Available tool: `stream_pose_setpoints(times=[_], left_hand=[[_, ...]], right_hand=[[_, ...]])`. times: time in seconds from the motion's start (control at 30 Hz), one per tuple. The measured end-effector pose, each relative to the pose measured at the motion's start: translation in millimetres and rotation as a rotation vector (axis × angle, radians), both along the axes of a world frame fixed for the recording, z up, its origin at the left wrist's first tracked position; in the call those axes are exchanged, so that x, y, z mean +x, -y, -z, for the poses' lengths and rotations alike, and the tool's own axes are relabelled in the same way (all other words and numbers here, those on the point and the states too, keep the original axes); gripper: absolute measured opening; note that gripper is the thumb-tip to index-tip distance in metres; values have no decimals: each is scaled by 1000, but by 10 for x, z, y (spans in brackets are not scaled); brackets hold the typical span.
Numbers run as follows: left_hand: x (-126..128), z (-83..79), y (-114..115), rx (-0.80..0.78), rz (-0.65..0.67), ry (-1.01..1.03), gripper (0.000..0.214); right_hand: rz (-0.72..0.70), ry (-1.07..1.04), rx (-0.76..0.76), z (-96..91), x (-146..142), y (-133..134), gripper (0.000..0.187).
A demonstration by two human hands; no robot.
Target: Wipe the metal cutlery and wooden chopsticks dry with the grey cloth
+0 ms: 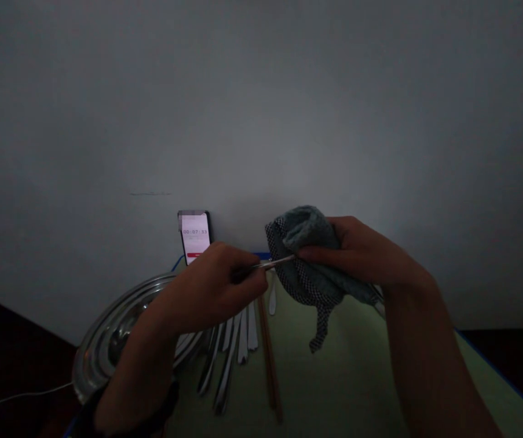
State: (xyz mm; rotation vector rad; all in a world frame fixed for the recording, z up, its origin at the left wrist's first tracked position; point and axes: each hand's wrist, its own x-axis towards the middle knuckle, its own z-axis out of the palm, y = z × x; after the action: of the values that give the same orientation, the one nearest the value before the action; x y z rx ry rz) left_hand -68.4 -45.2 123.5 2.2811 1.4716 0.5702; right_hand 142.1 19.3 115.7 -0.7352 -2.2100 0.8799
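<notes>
My left hand (218, 286) is closed around the handle of a thin metal utensil (274, 263) that points to the right. My right hand (357, 252) grips a bunched grey-blue cloth with a checked edge (309, 267) wrapped over the far end of that utensil. Both hands are raised just above a pale green table (348, 377). The utensil's head is hidden inside the cloth.
Several metal spoons or knives (232, 347) and a pair of wooden chopsticks (270, 359) lie on the table below my hands. A large steel bowl (106, 340) sits at the left edge. A lit phone (195, 236) leans against the grey wall. The room is dim.
</notes>
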Motion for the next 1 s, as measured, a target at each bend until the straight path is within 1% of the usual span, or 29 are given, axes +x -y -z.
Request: stream_pose_setpoints(times=[0.07, 0.13, 0.23, 0.33, 0.43, 0.53, 0.67, 0.77, 0.87, 1.0], left_hand=[[29, -21, 22, -2, 11, 6, 29], [60, -25, 25, 30, -1, 18, 29], [74, 4, -16, 164, -52, 20, 30], [24, 36, -68, 334, -141, 0, 20], [-56, 30, -74, 416, -173, 11, 28], [-107, -15, -34, 447, -155, -3, 33], [-111, -69, 18, 436, -94, -92, 31], [-110, -71, 33, 432, -78, -132, 30], [-112, -59, 35, 385, -63, -153, 32], [-96, -58, 25, 310, -51, -161, 33]], right_hand=[[43, -94, 26, 16, -24, -8, 23], [110, -162, 84, 40, -48, -26, 24], [259, -235, 148, 87, -84, -73, 26], [430, -311, 149, 131, -95, -125, 31], [531, -371, 115, 152, -71, -156, 34], [531, -413, 30, 155, -43, -166, 36], [459, -434, -111, 164, -48, -174, 34], [401, -470, -221, 176, -67, -184, 31], [370, -518, -319, 174, -82, -186, 26], [372, -592, -426, 141, -104, -167, 21]])
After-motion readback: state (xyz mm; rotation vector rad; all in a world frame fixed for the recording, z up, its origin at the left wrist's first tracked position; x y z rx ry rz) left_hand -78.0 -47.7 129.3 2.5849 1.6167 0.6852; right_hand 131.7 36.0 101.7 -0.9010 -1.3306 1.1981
